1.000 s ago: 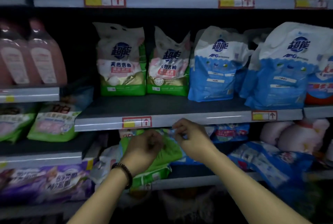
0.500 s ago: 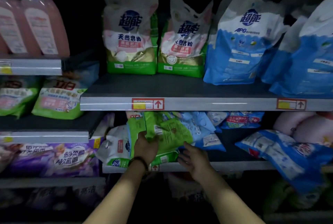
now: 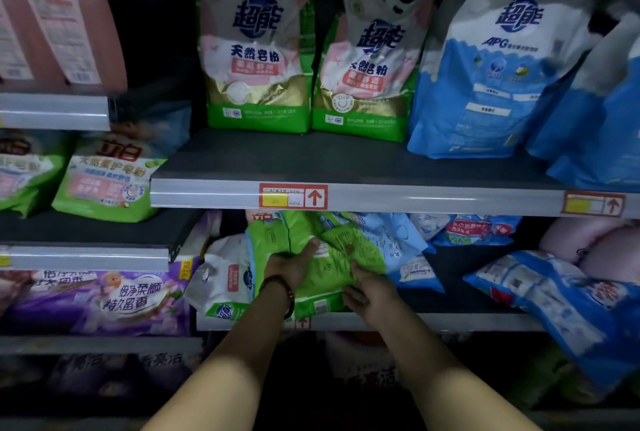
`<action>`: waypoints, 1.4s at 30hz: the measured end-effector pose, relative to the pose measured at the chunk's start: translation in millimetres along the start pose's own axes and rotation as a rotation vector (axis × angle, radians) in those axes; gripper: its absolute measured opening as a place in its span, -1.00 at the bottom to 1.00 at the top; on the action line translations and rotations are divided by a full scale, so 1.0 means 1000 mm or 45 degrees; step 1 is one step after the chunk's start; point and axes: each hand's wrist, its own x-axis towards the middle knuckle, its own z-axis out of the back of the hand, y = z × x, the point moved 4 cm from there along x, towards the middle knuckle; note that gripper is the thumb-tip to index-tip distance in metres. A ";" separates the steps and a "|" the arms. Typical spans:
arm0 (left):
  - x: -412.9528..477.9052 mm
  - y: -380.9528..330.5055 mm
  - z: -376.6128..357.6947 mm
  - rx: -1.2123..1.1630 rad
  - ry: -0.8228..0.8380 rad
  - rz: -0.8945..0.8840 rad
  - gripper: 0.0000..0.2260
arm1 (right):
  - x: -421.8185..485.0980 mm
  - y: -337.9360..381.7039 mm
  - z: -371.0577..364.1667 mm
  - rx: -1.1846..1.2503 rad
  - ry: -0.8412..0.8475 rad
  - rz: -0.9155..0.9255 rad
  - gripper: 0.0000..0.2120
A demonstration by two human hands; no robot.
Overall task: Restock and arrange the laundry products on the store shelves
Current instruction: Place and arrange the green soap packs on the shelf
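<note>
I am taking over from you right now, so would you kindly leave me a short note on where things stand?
Hands: the left hand rests flat on the green bag; the right hand grips its lower right corner.
Things: the green bag lies tilted at the front of the lower shelf, over a blue bag and beside a white bag.
Done: the shelf above holds upright bags.
Left: set the green bag straight. The large blue bag on the right hangs over the shelf's edge and probably needs straightening too.
</note>
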 end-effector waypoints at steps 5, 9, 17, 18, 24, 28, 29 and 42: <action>-0.003 0.022 -0.010 -0.322 0.427 0.095 -0.08 | -0.011 0.001 0.014 0.002 -0.015 -0.029 -0.73; -0.036 0.030 -0.009 -0.698 0.574 0.069 -0.47 | -0.028 -0.012 0.027 -0.003 0.050 -0.014 -0.68; -0.079 0.060 0.029 -1.007 0.145 -0.050 -0.42 | -0.081 -0.035 0.024 -0.047 0.240 0.108 -0.63; -0.088 0.058 0.036 -1.040 0.143 -0.095 -0.54 | -0.083 -0.039 0.022 -0.010 0.251 0.108 -0.63; -0.130 0.058 0.093 -1.013 0.065 -0.304 -0.72 | -0.126 -0.079 -0.040 0.264 0.594 -0.043 -0.46; -0.145 0.070 0.145 -1.085 0.019 -0.318 -0.63 | -0.152 -0.095 -0.065 0.276 0.676 -0.038 -0.46; -0.149 0.072 0.159 -1.110 0.010 -0.325 -0.60 | -0.157 -0.097 -0.071 0.270 0.667 -0.055 -0.48; -0.178 0.111 0.345 -1.104 -0.450 -0.427 -0.61 | -0.219 -0.128 -0.210 -0.171 0.791 -0.001 -0.78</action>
